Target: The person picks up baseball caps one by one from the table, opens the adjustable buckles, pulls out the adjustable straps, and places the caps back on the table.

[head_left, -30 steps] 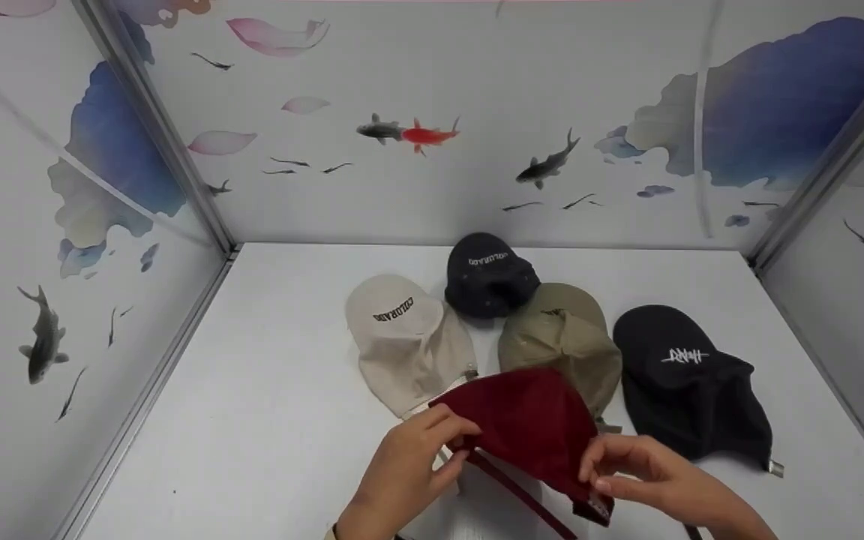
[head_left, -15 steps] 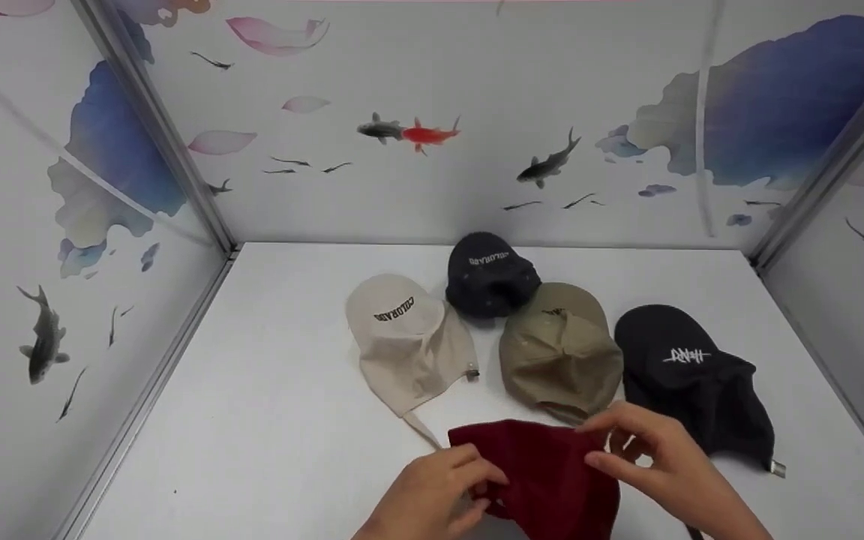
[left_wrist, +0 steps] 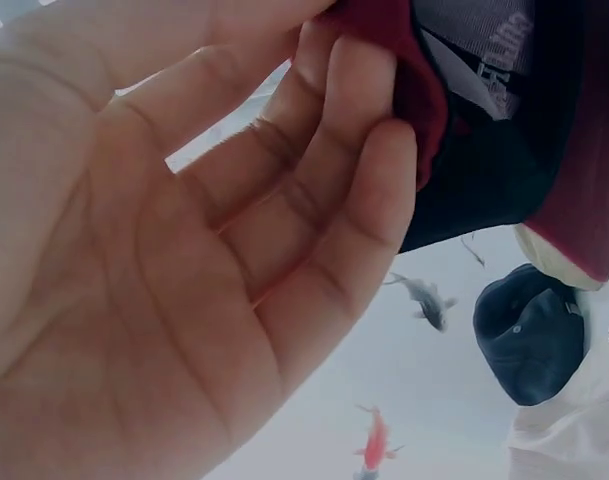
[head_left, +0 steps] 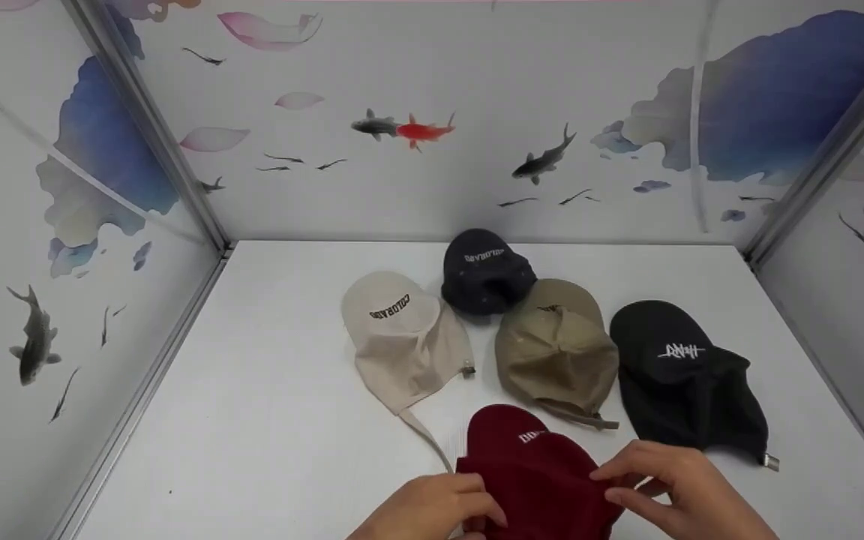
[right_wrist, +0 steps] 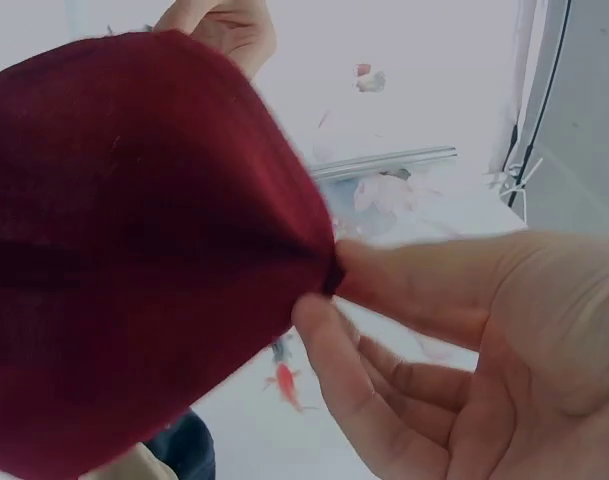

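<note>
A dark red baseball cap (head_left: pixel 537 480) with white lettering is held between both hands near the table's front. My left hand (head_left: pixel 432 506) grips its left edge, the fingers curled over the fabric. In the left wrist view those fingertips (left_wrist: pixel 384 165) meet the cap's red edge, and the dark inner lining shows beyond them. My right hand (head_left: pixel 676 484) pinches the opposite edge between thumb and forefinger. The right wrist view shows that pinch drawing the red fabric (right_wrist: pixel 164 230) into folds.
Behind lie a beige cap (head_left: pixel 402 337), a small dark navy cap (head_left: pixel 486 274), an olive cap (head_left: pixel 556 352) and a black cap (head_left: pixel 687 375) on the white table (head_left: pixel 274 390). The beige cap's strap (head_left: pixel 428 437) reaches toward the red cap. Printed panels enclose the table.
The red cap has turned over, so its brim and lettering now show, and it has come toward the front, uncovering the olive cap's lower part. Both hands have shifted with it.
</note>
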`<act>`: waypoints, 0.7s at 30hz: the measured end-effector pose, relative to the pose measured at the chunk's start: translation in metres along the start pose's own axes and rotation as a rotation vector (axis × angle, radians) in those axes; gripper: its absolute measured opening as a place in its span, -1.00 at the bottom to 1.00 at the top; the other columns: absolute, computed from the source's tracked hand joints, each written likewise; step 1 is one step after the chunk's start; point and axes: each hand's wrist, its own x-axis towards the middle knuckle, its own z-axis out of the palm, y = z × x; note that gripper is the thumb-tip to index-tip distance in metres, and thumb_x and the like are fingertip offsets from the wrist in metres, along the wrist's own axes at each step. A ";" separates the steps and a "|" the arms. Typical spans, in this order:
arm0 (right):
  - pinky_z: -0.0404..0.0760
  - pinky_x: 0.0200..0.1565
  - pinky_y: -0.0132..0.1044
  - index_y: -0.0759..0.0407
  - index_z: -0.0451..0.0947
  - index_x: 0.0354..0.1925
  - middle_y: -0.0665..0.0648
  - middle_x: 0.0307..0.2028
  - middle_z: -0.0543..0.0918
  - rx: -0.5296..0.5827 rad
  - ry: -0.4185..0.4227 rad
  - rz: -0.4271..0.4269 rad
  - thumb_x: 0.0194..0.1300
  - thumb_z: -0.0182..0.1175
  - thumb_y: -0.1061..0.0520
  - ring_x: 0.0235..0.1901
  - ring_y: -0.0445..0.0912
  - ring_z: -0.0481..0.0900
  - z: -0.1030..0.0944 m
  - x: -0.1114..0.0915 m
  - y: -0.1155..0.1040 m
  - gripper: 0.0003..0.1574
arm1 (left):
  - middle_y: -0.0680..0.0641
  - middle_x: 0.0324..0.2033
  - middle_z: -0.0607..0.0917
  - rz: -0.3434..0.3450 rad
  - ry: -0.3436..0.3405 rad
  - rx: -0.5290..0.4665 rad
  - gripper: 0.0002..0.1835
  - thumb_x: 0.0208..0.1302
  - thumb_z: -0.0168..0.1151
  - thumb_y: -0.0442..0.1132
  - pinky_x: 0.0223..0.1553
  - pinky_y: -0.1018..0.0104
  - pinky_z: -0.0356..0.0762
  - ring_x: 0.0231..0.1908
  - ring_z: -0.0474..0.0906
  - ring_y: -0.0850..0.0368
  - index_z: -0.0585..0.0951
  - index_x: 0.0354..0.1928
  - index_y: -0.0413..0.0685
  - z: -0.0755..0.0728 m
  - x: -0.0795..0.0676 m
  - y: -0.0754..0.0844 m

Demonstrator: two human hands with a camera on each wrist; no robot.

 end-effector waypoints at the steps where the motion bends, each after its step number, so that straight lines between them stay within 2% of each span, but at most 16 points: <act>1: 0.66 -0.44 -0.45 0.01 0.68 -0.06 -0.02 -0.25 0.72 -0.019 0.016 0.011 0.24 0.34 0.27 -0.30 -0.36 0.64 -0.001 0.000 0.000 -0.70 | 0.24 -0.27 0.63 -0.010 -0.003 -0.010 -0.79 0.29 0.31 -0.24 -0.17 0.73 0.40 -0.28 0.48 0.53 0.68 -0.07 0.19 0.000 0.000 0.000; 4: 0.65 -0.42 -0.47 -0.03 0.68 -0.09 -0.06 -0.25 0.71 -0.062 0.072 0.034 0.22 0.36 0.28 -0.32 -0.36 0.64 -0.005 0.001 -0.003 -0.69 | 0.23 -0.28 0.65 -0.018 0.026 -0.034 -0.79 0.33 0.28 -0.23 -0.17 0.74 0.40 -0.27 0.49 0.53 0.66 -0.03 0.17 -0.001 -0.001 0.000; 7: 0.63 -0.36 -0.53 -0.07 0.66 -0.11 -0.11 -0.24 0.71 -0.118 0.138 0.012 0.16 0.38 0.35 -0.34 -0.35 0.65 -0.013 0.003 -0.007 -0.60 | 0.24 -0.32 0.65 -0.013 0.087 -0.008 -0.78 0.33 0.29 -0.21 -0.19 0.78 0.38 -0.28 0.53 0.53 0.65 -0.01 0.19 0.000 -0.003 -0.002; 11: 0.63 -0.31 -0.56 -0.09 0.66 -0.11 -0.15 -0.24 0.70 -0.183 0.173 0.035 0.11 0.39 0.40 -0.34 -0.36 0.66 -0.034 0.009 -0.014 -0.53 | 0.25 -0.36 0.65 -0.005 0.140 0.031 -0.79 0.30 0.30 -0.23 -0.21 0.81 0.34 -0.30 0.54 0.52 0.65 -0.05 0.20 0.003 -0.005 -0.005; 14: 0.63 -0.36 -0.55 -0.09 0.67 -0.14 -0.16 -0.26 0.70 -0.226 0.197 0.065 0.12 0.37 0.42 -0.37 -0.36 0.66 -0.053 0.015 -0.017 -0.54 | 0.24 -0.36 0.65 -0.021 0.125 0.006 -0.80 0.32 0.27 -0.24 -0.21 0.80 0.36 -0.31 0.53 0.52 0.65 -0.06 0.18 0.005 -0.005 -0.007; 18: 0.60 -0.37 -0.59 -0.04 0.69 -0.17 -0.12 -0.30 0.71 -0.329 0.274 0.074 0.11 0.36 0.45 -0.41 -0.39 0.66 -0.081 0.028 -0.022 -0.56 | 0.24 -0.35 0.66 -0.050 0.087 -0.036 -0.82 0.35 0.24 -0.23 -0.20 0.77 0.39 -0.31 0.53 0.53 0.65 -0.05 0.18 0.005 -0.004 -0.008; 21: 0.53 -0.34 -0.71 0.05 0.71 -0.18 -0.02 -0.31 0.73 -0.464 0.357 0.079 0.11 0.37 0.44 -0.38 -0.56 0.56 -0.103 0.045 -0.025 -0.64 | 0.23 -0.34 0.66 -0.046 0.089 -0.058 -0.82 0.37 0.22 -0.23 -0.20 0.76 0.39 -0.31 0.53 0.53 0.65 -0.05 0.17 0.006 -0.004 -0.010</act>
